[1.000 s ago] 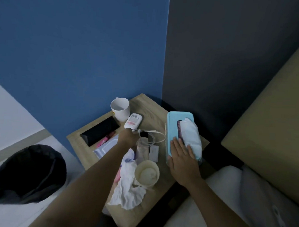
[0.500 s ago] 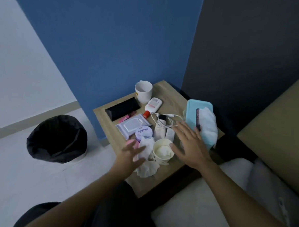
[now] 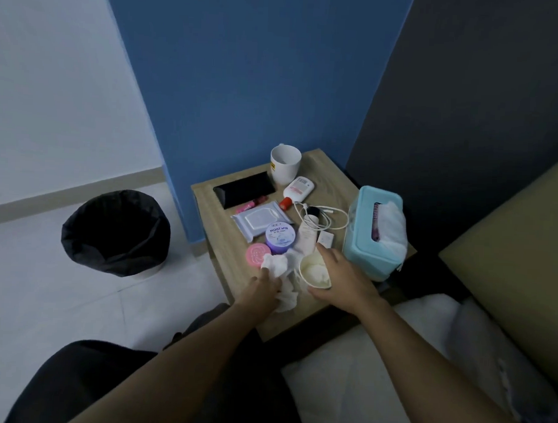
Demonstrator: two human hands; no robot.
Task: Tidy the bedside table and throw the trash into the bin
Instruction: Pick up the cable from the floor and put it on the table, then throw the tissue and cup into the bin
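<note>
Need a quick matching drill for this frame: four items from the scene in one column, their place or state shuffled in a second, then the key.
Items
1. mug
2. bin
3. crumpled tissue
4. paper cup

Place or state
A. on the floor, lined with a black bag
B. under the left hand
C. at the table's far corner, by the blue wall
D. against the right hand, near the table's front

Pairs: 1-C, 2-A, 3-B, 4-D

"MOIST HYA" on purple jar lid [image 3: 280, 234].
</note>
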